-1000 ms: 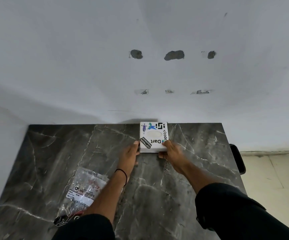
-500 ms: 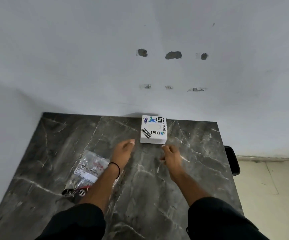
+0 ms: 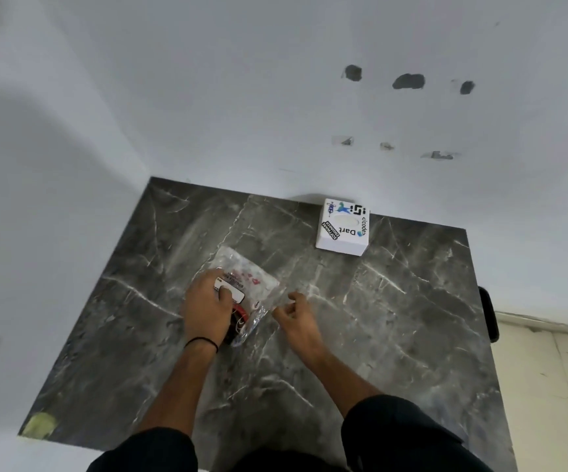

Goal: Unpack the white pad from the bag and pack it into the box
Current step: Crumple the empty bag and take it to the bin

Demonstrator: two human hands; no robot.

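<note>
Bag [image 3: 248, 277] lies on surface [image 3: 377, 318], nearer us and left of box [image 3: 342, 229], well apart. Left hand [image 3: 207, 304] grips bag. Right hand [image 3: 292, 311] curled at bag's edge, pinch unclear. White pad not discernible inside. We judge risk: slick plastic slips or tears, red contents [image 3: 240, 310] spill.

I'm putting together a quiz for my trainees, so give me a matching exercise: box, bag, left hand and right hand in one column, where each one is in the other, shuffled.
1. box
2. bag
3. left hand
4. right hand

A. on top of the bag, holding it
B. at the far edge of the table, by the wall
C. just right of the bag, fingers curled
D. mid-table, partly under a hand

Pairs: 1-B, 2-D, 3-A, 4-C.
</note>
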